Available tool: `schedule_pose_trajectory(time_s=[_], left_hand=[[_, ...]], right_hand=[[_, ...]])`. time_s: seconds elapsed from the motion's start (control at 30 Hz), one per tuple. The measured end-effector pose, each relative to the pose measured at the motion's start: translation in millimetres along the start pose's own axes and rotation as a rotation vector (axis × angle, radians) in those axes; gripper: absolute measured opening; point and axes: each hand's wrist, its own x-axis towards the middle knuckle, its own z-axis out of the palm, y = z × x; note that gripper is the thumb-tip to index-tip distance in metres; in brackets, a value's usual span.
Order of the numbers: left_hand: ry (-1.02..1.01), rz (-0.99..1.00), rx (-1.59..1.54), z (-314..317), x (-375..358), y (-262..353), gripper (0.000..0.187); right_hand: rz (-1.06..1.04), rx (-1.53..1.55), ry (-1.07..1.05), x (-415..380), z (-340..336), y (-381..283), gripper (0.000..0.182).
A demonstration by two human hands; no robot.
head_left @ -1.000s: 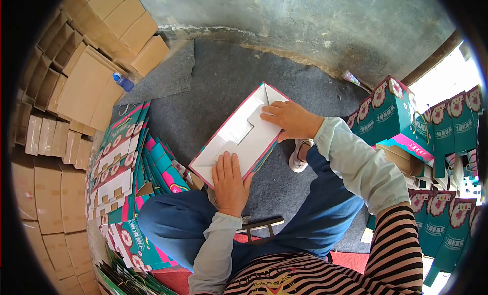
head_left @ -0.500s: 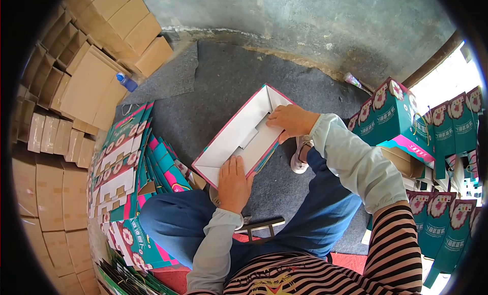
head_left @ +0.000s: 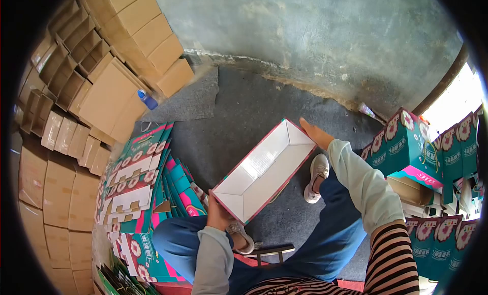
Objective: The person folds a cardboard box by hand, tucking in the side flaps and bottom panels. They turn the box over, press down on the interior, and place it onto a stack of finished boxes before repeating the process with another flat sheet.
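An open cardboard gift box (head_left: 277, 185) with a white inside and red-edged rim is held tilted between my two hands, above the floor in front of my legs. My left hand (head_left: 217, 213) is closed round its near-left end, with the fingers partly hidden behind the wall. At the far-right end, my right hand (head_left: 316, 134) presses against the outside, fingers stretched along the corner and partly hidden. The inside bottom looks flat, with a bright patch of light on it.
Flattened green and pink printed cartons (head_left: 132, 188) are piled at my left. Brown cardboard boxes (head_left: 61, 185) are stacked behind them, with a blue bottle (head_left: 147, 99) nearby. Finished green boxes (head_left: 406, 145) stand at my right. A concrete wall (head_left: 315, 40) closes the far side.
Both hands have moved from inside the box to its outer ends. The flaps that stood up inside now lie flat. The camera view has shifted, too.
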Motion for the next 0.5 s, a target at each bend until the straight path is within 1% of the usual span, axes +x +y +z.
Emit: schedule_pose_trajectory(time_s=[0.03,0.07,0.13,0.2,0.23,0.27,0.3,0.33,0.37,0.43,0.47,0.5], left_hand=[[-0.064,-0.002,-0.040,-2.5,3.4,-6.0,0.066],[-0.102,-0.012,-0.057,-2.4,2.2,-5.3,0.066],[-0.179,-0.036,-0.098,3.4,-2.7,2.3,0.065],[-0.227,0.044,-0.097,9.1,-15.1,9.1,0.058],[-0.248,0.083,-0.099,8.1,-19.5,9.5,0.055],[-0.289,0.203,-0.095,-1.0,-14.3,7.8,0.049],[-0.273,0.351,0.014,7.0,-29.1,11.8,0.046],[-0.297,0.540,0.105,20.1,-42.3,11.9,0.045],[-0.314,0.735,0.195,34.5,-55.0,12.1,0.044],[-0.232,0.771,0.211,13.7,-43.3,8.1,0.046],[-0.189,0.791,0.224,2.2,-37.0,7.2,0.048],[-0.139,0.742,0.152,-0.9,-34.8,4.7,0.050]], right_hand=[[0.034,0.023,0.027,-7.4,3.6,-10.0,0.078],[0.073,0.043,0.055,-16.0,7.0,-19.2,0.078],[0.112,0.165,0.027,-13.5,2.9,-12.1,0.076],[0.113,0.368,-0.099,9.1,-14.7,4.8,0.073],[0.074,0.466,-0.109,7.4,-21.3,1.8,0.071],[0.034,0.566,-0.116,3.6,-30.2,-0.6,0.069],[-0.010,0.664,-0.121,-3.7,-39.2,-4.1,0.068],[-0.071,0.643,-0.231,-14.2,-49.6,-5.2,0.066],[-0.045,0.623,-0.190,-22.0,-52.2,-6.7,0.066],[-0.006,0.587,-0.120,-37.6,-46.5,-10.9,0.067],[0.028,0.541,-0.133,-45.0,-45.3,-16.1,0.068],[0.060,0.495,-0.140,-45.5,-40.9,-14.6,0.069]])
